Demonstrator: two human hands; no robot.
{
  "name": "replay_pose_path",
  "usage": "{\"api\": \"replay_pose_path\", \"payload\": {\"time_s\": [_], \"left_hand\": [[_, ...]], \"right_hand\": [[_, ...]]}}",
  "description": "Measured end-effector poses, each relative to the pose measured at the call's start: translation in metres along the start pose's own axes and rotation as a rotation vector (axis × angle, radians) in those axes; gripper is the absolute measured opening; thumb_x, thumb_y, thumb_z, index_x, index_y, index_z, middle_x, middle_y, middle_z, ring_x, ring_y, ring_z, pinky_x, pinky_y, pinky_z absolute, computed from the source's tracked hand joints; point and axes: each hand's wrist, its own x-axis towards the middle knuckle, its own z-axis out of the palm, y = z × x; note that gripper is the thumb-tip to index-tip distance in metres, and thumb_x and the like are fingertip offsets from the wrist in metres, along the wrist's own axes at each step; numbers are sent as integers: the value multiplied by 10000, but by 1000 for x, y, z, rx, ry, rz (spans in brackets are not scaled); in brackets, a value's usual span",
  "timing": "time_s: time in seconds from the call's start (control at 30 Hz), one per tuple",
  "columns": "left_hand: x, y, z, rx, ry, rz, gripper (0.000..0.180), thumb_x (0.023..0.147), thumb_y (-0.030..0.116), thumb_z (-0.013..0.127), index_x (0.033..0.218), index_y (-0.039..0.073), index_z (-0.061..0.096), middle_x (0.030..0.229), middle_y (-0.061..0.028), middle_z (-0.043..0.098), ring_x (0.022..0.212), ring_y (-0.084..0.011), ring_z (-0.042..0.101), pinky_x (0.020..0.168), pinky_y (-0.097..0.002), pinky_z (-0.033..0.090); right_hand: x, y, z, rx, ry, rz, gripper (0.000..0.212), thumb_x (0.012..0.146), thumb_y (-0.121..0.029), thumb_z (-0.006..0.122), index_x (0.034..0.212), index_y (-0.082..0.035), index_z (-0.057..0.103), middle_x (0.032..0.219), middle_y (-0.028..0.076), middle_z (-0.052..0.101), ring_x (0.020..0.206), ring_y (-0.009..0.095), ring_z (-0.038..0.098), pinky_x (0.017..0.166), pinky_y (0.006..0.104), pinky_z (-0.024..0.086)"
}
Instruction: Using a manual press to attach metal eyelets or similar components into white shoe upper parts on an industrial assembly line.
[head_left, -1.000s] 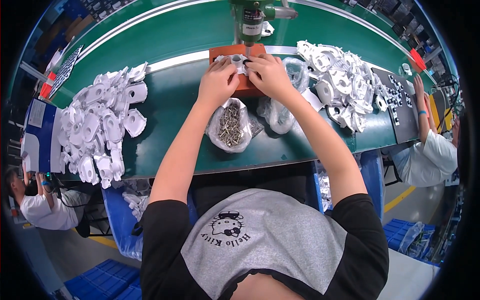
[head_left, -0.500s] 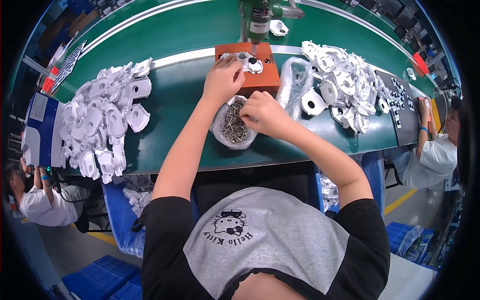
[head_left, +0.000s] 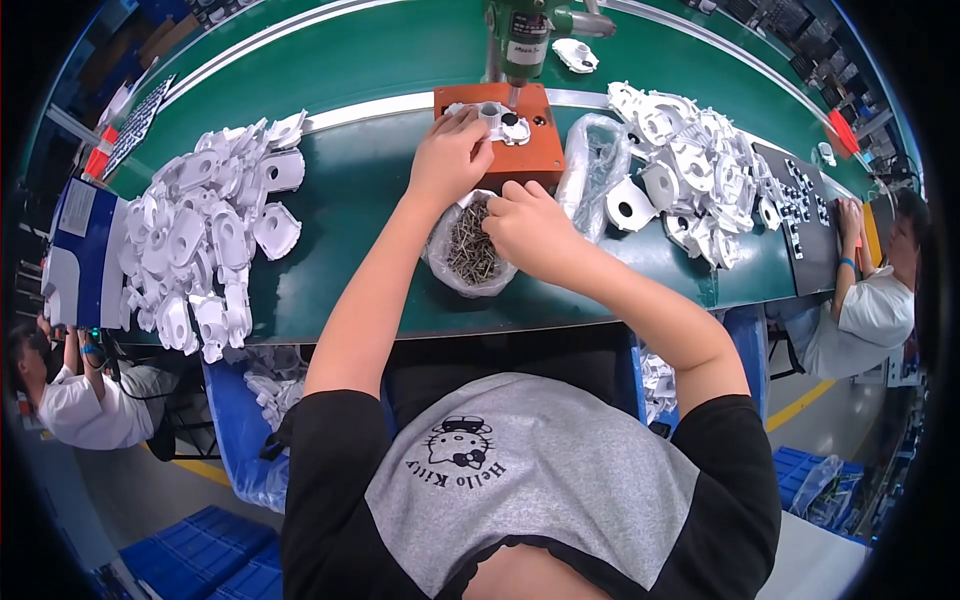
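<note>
**Covered, cropped, too small**

Left hand (head_left: 448,158) covers the left end of the white part (head_left: 520,131); contact under the palm unseen. Right hand (head_left: 532,230): fingertips tucked out of view above the bag of metal fasteners (head_left: 466,288); whether they pinch one, can't tell. Bag's right rim partly behind that hand. Green machine (head_left: 522,40) cut off by upper edge. Dark pieces (head_left: 795,192) at right too small to identify. Co-worker at right (head_left: 873,305): whatever the fingers handle, unclear.
</note>
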Motion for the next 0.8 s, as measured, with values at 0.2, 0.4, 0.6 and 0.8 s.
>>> {"api": "replay_pose_path", "payload": {"time_s": [0.2,0.4,0.6,0.8], "left_hand": [[-1,-1,-1,-10,-1,-15,111,783,127,591,841,34,610,1044,-187,657,1062,-323,602,970,-436,440],[0,-1,1,-6,17,1,103,778,125,596,831,38,612,1041,-191,658,1056,-321,606,964,-431,446],[0,-2,0,-7,8,-3,106,778,125,594,822,31,613,1046,-191,657,1059,-319,606,964,-428,447],[0,-2,0,-7,-10,-17,114,776,130,595,831,33,617,1053,-192,656,1064,-315,605,969,-428,446]], "right_hand": [[6,-3,-1,-117,-64,-84,42,667,-123,642,709,-120,641,777,-2,547,789,174,499,706,303,386],[10,4,8,-93,-38,-86,73,656,-157,665,701,-108,635,762,0,546,786,170,510,693,301,400],[9,8,9,11,3,-61,90,635,-158,665,675,-97,612,728,16,547,759,188,518,673,322,419],[13,11,-2,252,-35,55,44,653,-102,623,682,-77,602,711,58,570,741,239,570,673,359,456]]}}
